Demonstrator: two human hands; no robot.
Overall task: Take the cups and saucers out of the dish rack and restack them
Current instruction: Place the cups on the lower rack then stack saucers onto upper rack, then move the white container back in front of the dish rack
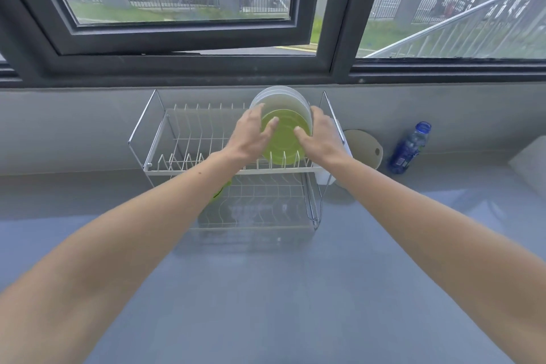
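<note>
A two-tier wire dish rack (165, 139) stands on the grey counter against the wall. In its upper tier, at the right, a green saucer (285, 142) stands on edge in front of a few white plates (283, 99). My left hand (251, 136) lies on the green saucer's left edge and my right hand (320, 139) on its right edge, fingers spread over its face. A green item (220, 190) shows in the lower tier, mostly hidden under my left forearm.
A beige round board (365, 148) leans on the wall right of the rack, and a blue bottle (409, 148) stands beyond it. A white object (530, 165) sits at the far right. The grey counter (280, 289) spreads in front. An open window is above.
</note>
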